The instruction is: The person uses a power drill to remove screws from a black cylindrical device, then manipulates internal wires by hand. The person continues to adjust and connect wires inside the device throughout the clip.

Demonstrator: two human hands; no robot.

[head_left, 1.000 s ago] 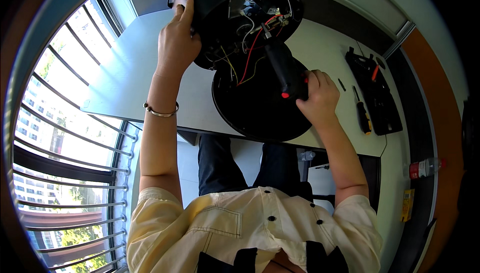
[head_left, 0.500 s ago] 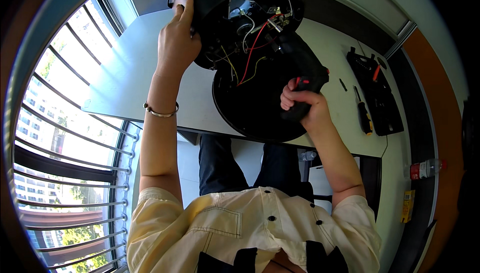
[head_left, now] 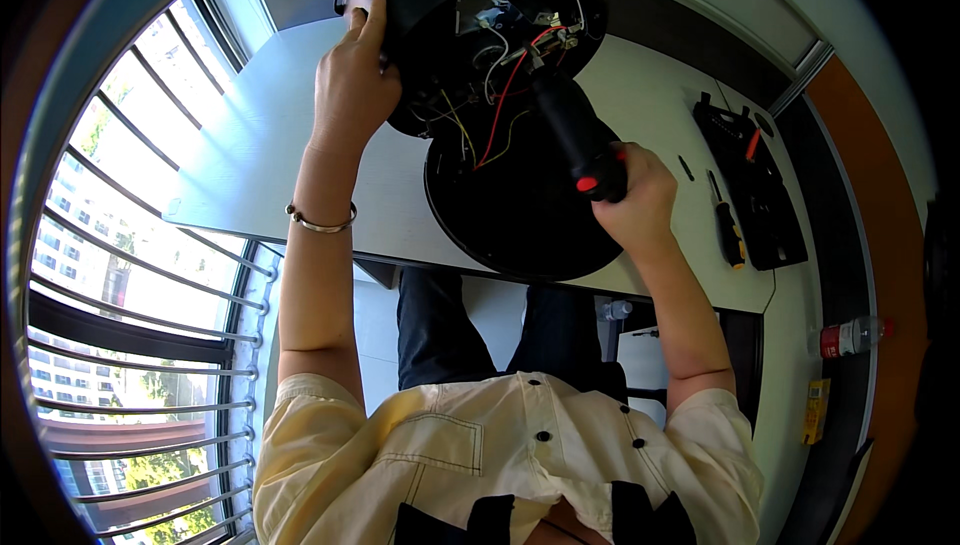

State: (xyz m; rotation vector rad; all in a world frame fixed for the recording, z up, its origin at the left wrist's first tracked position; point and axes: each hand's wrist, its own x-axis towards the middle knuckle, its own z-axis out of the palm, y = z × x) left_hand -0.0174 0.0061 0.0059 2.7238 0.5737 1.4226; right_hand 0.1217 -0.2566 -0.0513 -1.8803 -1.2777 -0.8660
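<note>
My left hand (head_left: pixel 355 85) grips the side of a black round appliance housing (head_left: pixel 430 5), tipped to show its open underside, with metal parts and white, red and yellow wires (head_left: pixel 518 70). The wires run down to a black round part (head_left: pixel 510 225) lying on the table beneath it. My right hand (head_left: pixel 642 200) is closed on a black cordless power screwdriver (head_left: pixel 570 125) with red details, its tip pointing up into the housing among the metal fittings. Whether the tip touches a screw is too small to tell.
On the white table (head_left: pixel 240 155), at the right, lie an open black tool case (head_left: pixel 775 230), a yellow-black screwdriver (head_left: pixel 729 230) and a small dark bit (head_left: pixel 686 167). A bottle (head_left: pixel 848 337) and yellow box (head_left: pixel 815 410) are farther right. A barred window (head_left: pixel 130 315) is on the left.
The power screwdriver was swung rightward half a second ago; it now points up into the housing again, as a second ago, with my right hand higher. My left hand has stayed in place.
</note>
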